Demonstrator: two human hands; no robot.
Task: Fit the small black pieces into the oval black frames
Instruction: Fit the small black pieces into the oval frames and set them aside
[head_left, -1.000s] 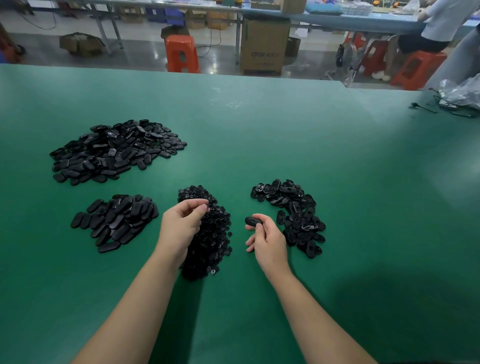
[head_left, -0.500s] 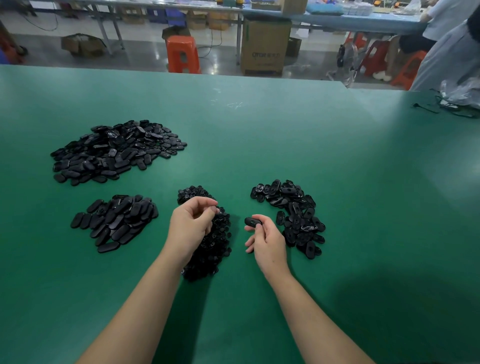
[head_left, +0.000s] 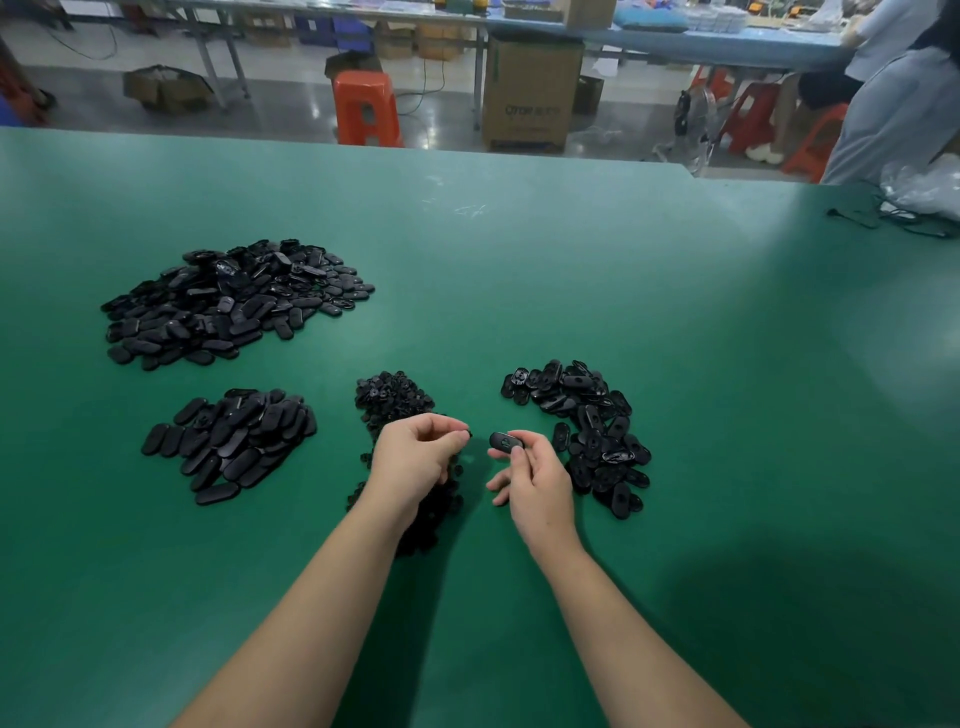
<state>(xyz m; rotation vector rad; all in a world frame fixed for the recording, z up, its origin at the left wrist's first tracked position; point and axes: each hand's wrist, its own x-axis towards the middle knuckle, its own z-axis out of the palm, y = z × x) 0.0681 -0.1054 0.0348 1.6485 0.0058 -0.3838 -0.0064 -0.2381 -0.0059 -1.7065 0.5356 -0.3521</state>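
Observation:
My right hand (head_left: 535, 488) pinches one oval black frame (head_left: 503, 441) between thumb and forefinger, just above the green table. My left hand (head_left: 415, 460) hovers over the heap of small black pieces (head_left: 395, 400), its fingertips pinching a small black piece (head_left: 469, 433) that barely shows. A narrow gap separates the piece from the frame. A pile of loose oval frames (head_left: 587, 426) lies right of my right hand.
Two more piles of oval black parts lie at the left: a large one (head_left: 228, 301) farther back and a smaller one (head_left: 234, 441) nearer. The green table (head_left: 675, 364) spreads around them. Cables and a plastic bag (head_left: 919, 192) sit at the far right edge.
My left hand has lifted from the heap of small pieces and moved right toward the frame held in my right hand, which stayed almost still.

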